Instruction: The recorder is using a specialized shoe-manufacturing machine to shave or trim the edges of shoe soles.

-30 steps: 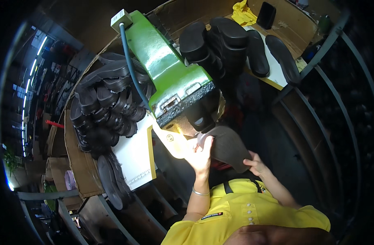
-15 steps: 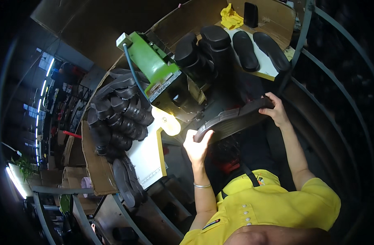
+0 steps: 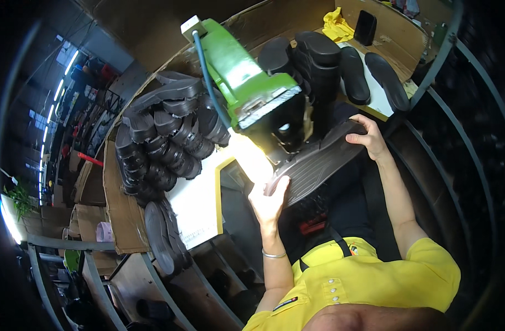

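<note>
A dark shoe sole (image 3: 318, 168) is stretched between my two hands, its grooved face tilted toward me. My left hand (image 3: 268, 204) pinches one end, thumb on the near face. At the other end, my right hand (image 3: 369, 138) grips with the thumb in front and fingers behind the edge. The sole's far edge lies right at the working head of a green machine (image 3: 241, 71); whether it touches cannot be made out. A bright lamp (image 3: 251, 157) glows beside my left hand.
Left of the machine, several dark soles (image 3: 164, 132) are heaped by a white board (image 3: 194, 207). More soles stand stacked (image 3: 318, 60) behind it, with two lying flat (image 3: 385, 80) at the right. A yellow cloth (image 3: 339, 25) lies at the back. Metal rails (image 3: 429, 132) run along the right.
The sole has tipped so more of its grooved face shows, and its far edge is nearer the machine head. My view has shifted; both hands keep their hold.
</note>
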`<state>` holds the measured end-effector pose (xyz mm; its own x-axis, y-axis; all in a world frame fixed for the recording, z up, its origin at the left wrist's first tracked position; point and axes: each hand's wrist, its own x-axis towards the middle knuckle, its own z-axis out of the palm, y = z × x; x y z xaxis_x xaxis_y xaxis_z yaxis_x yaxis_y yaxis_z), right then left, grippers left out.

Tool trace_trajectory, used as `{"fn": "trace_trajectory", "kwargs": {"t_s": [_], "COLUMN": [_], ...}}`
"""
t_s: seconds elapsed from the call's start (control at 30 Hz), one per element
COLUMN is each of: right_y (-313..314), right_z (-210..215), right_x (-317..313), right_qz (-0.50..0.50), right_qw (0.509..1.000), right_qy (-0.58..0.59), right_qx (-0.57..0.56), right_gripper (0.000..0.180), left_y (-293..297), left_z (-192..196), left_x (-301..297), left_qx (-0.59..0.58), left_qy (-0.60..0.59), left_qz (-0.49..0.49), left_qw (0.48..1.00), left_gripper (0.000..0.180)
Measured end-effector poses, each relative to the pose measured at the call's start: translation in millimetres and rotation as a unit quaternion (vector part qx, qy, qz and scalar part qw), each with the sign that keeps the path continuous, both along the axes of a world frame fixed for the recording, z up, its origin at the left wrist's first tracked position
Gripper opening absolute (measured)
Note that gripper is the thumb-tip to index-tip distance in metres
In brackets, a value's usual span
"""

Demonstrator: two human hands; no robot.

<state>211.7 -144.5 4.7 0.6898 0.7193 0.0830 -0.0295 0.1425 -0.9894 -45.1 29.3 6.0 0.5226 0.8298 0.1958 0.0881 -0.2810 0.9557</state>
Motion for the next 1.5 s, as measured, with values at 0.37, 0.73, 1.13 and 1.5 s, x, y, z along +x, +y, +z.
{"fn": "trace_trajectory", "kwargs": {"t_s": [0.37,0.73,1.13,1.5], "right_y": [-21.8,4.5,-32.5,-25.5], "right_z": [8.5,14.4,1.2,-1.6], "right_x": [22.6,4.4,12.3,23.7], "right_qz": [-0.077,-0.02,-0.053,-0.041], "right_qw": [0.997,0.999,0.998,0.996], "right_qy": [-0.017,-0.011,-0.012,-0.027], "right_qx": [0.017,-0.022,0.043,0.07], "right_gripper": [0.042,0.044,0.057,0.052], "left_y": [-4.3,-0.1,-7.8,-9.1], "left_z": [-13.7,5.0,-1.0,-9.5], "left_x": [37.9,-1.6,6.7,7.9], "left_qx": [0.219,-0.044,0.071,0.025], "left_qy": [0.02,-0.018,-0.049,-0.016], "left_qz": [0.04,-0.052,-0.099,-0.075], "left_qw": [0.975,0.998,0.991,0.997], "left_gripper": [0.034,0.024,0.021,0.023]}}
